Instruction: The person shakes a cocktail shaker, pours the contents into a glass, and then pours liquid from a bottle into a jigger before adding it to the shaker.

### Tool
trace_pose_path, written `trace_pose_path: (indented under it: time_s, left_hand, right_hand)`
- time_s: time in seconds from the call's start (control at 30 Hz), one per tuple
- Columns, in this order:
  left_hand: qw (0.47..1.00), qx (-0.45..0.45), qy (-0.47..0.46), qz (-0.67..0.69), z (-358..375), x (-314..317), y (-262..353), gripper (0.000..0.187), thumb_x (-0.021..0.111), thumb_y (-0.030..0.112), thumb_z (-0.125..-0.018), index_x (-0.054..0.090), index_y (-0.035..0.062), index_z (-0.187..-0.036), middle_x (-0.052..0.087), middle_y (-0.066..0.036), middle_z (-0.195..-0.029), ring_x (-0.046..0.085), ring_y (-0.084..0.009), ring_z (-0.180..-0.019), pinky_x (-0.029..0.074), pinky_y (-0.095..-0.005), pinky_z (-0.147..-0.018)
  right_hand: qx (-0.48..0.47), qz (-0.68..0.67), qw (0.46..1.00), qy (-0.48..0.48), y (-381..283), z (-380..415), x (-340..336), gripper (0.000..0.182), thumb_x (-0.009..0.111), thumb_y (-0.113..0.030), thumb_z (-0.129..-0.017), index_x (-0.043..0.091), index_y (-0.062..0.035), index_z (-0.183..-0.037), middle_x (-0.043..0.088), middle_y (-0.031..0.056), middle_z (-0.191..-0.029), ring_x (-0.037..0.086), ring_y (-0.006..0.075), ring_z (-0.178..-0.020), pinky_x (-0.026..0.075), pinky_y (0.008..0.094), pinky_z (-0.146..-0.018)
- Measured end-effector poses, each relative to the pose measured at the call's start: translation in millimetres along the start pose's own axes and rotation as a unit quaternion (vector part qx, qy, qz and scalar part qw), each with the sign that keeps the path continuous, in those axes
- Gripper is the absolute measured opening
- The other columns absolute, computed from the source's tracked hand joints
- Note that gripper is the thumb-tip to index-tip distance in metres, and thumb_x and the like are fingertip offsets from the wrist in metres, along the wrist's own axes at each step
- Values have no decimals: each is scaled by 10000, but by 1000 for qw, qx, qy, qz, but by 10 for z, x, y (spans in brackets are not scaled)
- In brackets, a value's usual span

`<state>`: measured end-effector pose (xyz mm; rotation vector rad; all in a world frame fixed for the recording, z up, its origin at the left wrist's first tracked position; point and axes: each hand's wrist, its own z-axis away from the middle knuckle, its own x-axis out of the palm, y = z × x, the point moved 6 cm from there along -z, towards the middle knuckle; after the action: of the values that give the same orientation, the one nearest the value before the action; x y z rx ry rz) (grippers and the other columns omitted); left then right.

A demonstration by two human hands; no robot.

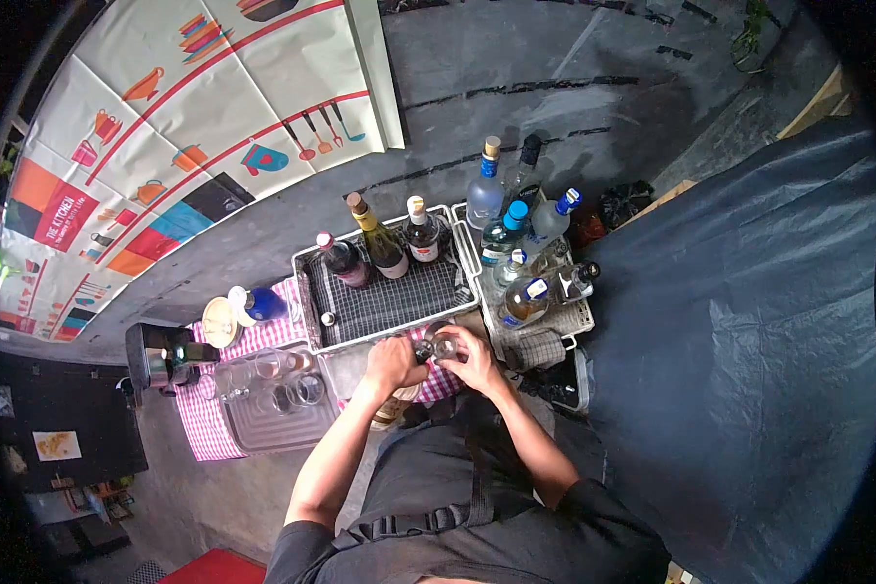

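Observation:
Both hands meet just below the front rim of the wire basket, close to my body. My right hand [474,361] has its fingers curled around a small clear glass [446,346]. Beside it, my left hand [393,364] is closed, its fingertips close to the glass. A small dark, shiny piece shows at those fingertips, too small to name. Under and around the hands lie a red-and-white checked cloth [442,384] and part of a pale tray.
Three bottles stand in the cloth-lined wire basket [389,343]. Right of it, several bottles [526,302] crowd another rack. On the left, a clear tray [277,438] holds several glasses [306,389], near a coffee machine [161,357] and a blue container [263,305]. Dark sheeting [740,341] hangs right.

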<state>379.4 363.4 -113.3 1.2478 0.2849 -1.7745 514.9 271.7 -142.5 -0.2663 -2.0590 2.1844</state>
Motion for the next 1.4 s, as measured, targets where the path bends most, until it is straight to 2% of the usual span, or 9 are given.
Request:
trace_pose_path:
  time_s: [0.13,0.27,0.43,0.53,0.7,0.77,1.0,1.07,1.4]
  left_hand:
    - [990,-31,110,86,130,16,-175,526,725,418,-705,662,-103,-735,682,-313,-788,705,-437,-817,575,-486,-790]
    - [958,-52,180,218,396,-119,-254,402,728,315,-722,692,-80,-786,672,-308,-767,695,-447,-784,569,-489,-744]
    - [946,-109,170,252,593,-10,-496,323,717,285,-749,719,-38,-759,668,-296,-745,699,-430,-775,557,-488,-712]
    - [939,-146,176,255,653,102,-674,318,718,288,-749,721,-30,-756,673,-282,-739,700,-424,-759,557,-484,-701]
    - [939,-169,174,245,776,27,-707,302,719,287,-750,728,-15,-763,686,-258,-746,706,-404,-752,561,-466,-688]
    - [937,-172,177,246,786,33,-729,299,717,284,-753,728,-15,-765,685,-257,-744,707,-402,-753,561,-464,-689]
    - [936,-165,186,249,784,2,-716,268,706,259,-754,728,-8,-762,680,-251,-727,707,-397,-744,558,-458,-688]
    - [934,-162,186,258,778,-6,-699,263,699,253,-753,722,-9,-750,679,-250,-723,707,-396,-739,557,-457,-683]
    - [937,-159,186,249,746,-36,-679,306,686,251,-750,689,-52,-709,663,-267,-691,707,-396,-719,556,-454,-672]
  right_hand:
    - [18,-69,997,0,38,18,-53,563,788,33,-790,544,-20,-1294,658,112,-1208,659,192,-1102,544,346,-963]
    - [26,3,1000,6,103,-31,-183,553,768,25,-787,555,-15,-1296,636,134,-1264,638,230,-1160,545,371,-980]
    - [8,105,994,23,188,-72,-269,562,774,22,-769,574,-40,-1290,659,163,-1236,648,308,-1152,533,402,-974]
    - [6,147,989,25,158,-79,-282,520,775,-6,-788,582,-32,-1270,672,127,-1184,662,238,-1097,548,370,-919]
    - [4,186,982,22,-50,-109,-267,529,787,-18,-762,596,-40,-1255,679,159,-1168,669,313,-1086,534,390,-922]
    - [19,222,975,-1,-45,-133,-246,573,768,24,-762,576,-44,-1298,636,172,-1260,617,362,-1169,513,426,-987]
    - [-10,268,963,-24,-180,-168,-204,611,742,47,-756,565,-40,-1334,603,159,-1287,566,367,-1222,478,433,-1036]
    - [-67,310,948,-8,-261,-152,-203,562,719,35,-752,617,-62,-1297,617,140,-1235,580,347,-1166,479,413,-1018]
    - [-74,427,898,-74,-233,-162,-149,592,748,64,-690,689,-104,-1255,574,102,-1079,542,296,-1012,466,394,-938]
